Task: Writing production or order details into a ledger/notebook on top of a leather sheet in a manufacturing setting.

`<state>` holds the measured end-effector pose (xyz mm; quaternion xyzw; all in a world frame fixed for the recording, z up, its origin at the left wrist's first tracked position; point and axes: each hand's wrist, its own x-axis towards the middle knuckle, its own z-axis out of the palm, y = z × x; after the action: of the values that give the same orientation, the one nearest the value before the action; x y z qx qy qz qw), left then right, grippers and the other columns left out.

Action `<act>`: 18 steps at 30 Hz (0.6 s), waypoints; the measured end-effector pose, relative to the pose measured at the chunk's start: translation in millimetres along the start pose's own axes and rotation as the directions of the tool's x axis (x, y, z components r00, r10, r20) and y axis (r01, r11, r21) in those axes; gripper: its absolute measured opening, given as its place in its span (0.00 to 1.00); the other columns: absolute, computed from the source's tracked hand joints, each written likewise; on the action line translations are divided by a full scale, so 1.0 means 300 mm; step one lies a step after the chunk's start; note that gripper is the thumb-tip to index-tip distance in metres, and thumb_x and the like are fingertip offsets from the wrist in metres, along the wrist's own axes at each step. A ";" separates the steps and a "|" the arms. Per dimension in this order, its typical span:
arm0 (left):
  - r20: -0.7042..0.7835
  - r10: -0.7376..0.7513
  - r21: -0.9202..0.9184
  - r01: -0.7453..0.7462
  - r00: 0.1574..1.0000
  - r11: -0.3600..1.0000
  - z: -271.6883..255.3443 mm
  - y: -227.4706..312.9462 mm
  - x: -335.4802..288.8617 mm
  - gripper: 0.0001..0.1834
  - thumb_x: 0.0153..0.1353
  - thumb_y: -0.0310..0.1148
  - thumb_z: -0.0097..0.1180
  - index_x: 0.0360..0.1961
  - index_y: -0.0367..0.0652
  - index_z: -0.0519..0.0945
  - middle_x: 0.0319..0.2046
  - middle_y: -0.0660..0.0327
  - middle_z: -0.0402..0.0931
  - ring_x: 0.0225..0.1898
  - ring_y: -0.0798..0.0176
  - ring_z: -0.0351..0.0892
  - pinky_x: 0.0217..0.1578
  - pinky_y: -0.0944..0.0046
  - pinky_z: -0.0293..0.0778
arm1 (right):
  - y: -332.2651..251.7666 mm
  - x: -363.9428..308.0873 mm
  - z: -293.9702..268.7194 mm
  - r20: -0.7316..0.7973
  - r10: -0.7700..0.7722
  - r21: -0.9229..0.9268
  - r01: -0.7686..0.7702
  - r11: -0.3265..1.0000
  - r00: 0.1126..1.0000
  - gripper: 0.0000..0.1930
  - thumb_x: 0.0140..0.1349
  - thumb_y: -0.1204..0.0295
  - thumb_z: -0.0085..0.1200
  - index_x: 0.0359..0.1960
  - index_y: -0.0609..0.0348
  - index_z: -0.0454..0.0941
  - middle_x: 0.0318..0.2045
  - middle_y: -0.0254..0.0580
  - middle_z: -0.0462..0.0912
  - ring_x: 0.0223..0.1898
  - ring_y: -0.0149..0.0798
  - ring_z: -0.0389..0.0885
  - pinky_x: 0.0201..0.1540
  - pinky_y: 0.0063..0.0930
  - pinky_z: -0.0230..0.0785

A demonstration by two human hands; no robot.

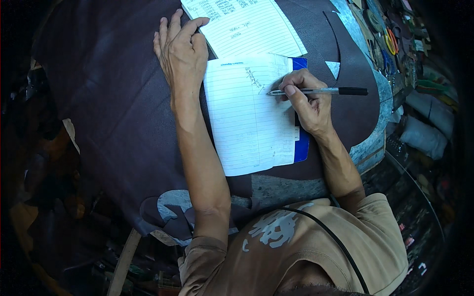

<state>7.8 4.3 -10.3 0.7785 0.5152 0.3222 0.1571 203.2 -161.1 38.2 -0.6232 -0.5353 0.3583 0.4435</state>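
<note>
My right hand (308, 101) pinches a black-ended ballpoint pen (323, 91), its tip touching the ruled page of a notebook (237, 130). A few handwritten lines stand near the top of that page, and a blue cover edge shows along its right side. Beyond it lies a second notebook (266, 42) with ruled, partly written pages. My left hand (180, 47) rests with fingers spread, the fingertips at the left edge of the second notebook and the forearm running along the first one's left side.
Dark brown leather (123, 98) covers most of the table, with cut gaps and scraps at its near edge. At the far right lie orange-handled scissors (391, 42) and a crowd of tools. Clear plastic-wrapped bundles (423, 137) sit beyond the table's right edge.
</note>
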 end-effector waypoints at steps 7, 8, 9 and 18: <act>0.017 -0.031 0.014 0.031 0.999 0.999 0.001 0.002 0.000 0.21 0.61 0.34 0.44 0.49 0.57 0.86 0.67 0.54 0.68 0.74 0.48 0.54 0.74 0.47 0.40 | 0.002 -0.002 -0.004 0.011 -0.003 -0.032 0.003 0.999 1.000 0.10 0.61 0.66 0.52 0.30 0.60 0.80 0.22 0.37 0.78 0.28 0.31 0.69 0.33 0.33 0.62; 0.017 -0.031 0.014 0.031 0.999 0.999 0.002 0.003 -0.001 0.21 0.61 0.34 0.44 0.49 0.57 0.86 0.67 0.54 0.68 0.74 0.48 0.54 0.74 0.47 0.40 | 0.001 -0.002 -0.002 0.007 -0.007 -0.023 0.008 1.000 1.000 0.10 0.61 0.66 0.52 0.30 0.60 0.80 0.22 0.37 0.78 0.28 0.31 0.69 0.33 0.33 0.62; 0.008 -0.022 -0.001 0.022 1.000 1.000 0.001 0.004 -0.001 0.20 0.62 0.33 0.45 0.48 0.55 0.87 0.66 0.52 0.69 0.73 0.45 0.55 0.74 0.45 0.40 | 0.000 -0.001 -0.001 0.003 -0.012 -0.013 0.012 1.000 1.000 0.10 0.61 0.67 0.52 0.30 0.60 0.80 0.23 0.37 0.78 0.28 0.31 0.69 0.33 0.33 0.61; 0.005 -0.017 0.014 0.017 1.000 1.000 0.001 -0.001 -0.001 0.21 0.61 0.33 0.44 0.48 0.56 0.87 0.67 0.54 0.68 0.74 0.48 0.55 0.74 0.47 0.40 | 0.000 0.000 -0.002 0.008 -0.016 -0.012 0.016 1.000 1.000 0.10 0.62 0.66 0.52 0.30 0.60 0.80 0.23 0.38 0.79 0.28 0.31 0.70 0.33 0.33 0.62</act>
<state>7.8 4.2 -10.7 0.7759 0.5238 0.3153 0.1559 203.8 -161.1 38.3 -0.6201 -0.5442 0.3539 0.4406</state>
